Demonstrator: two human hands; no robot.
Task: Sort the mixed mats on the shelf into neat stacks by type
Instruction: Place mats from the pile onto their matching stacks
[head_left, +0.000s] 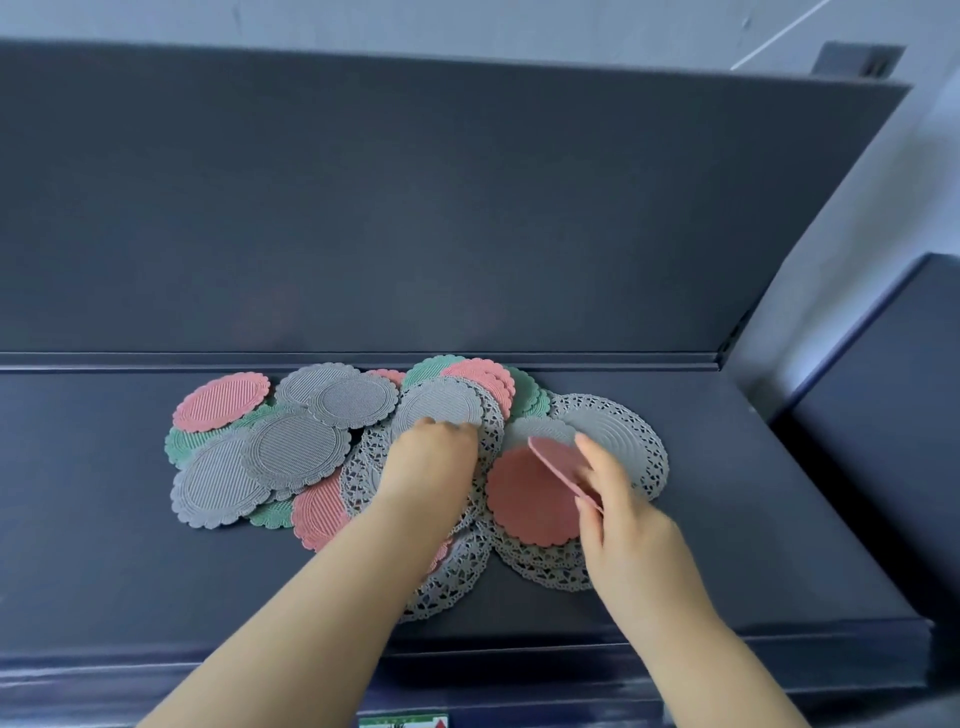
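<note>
A mixed heap of round mats lies on the dark shelf (753, 519). It holds ribbed grey mats (291, 452), pink ones (221, 401), green ones (183, 441) and grey lace doilies (618, 431). My right hand (608, 499) pinches a small pink mat (558, 462) and holds it tilted on edge above a flat pink mat (524, 499). My left hand (431, 457) reaches into the middle of the heap, its fingertips curled onto the near edge of a grey ribbed mat (441, 405). Its forearm hides part of the doilies below.
A dark back panel (415, 208) rises behind the shelf, with a low ledge along its foot. The shelf's front lip (519, 654) runs below the heap. A second dark unit (883, 415) stands at the right. Bare shelf surface shows left and right of the mats.
</note>
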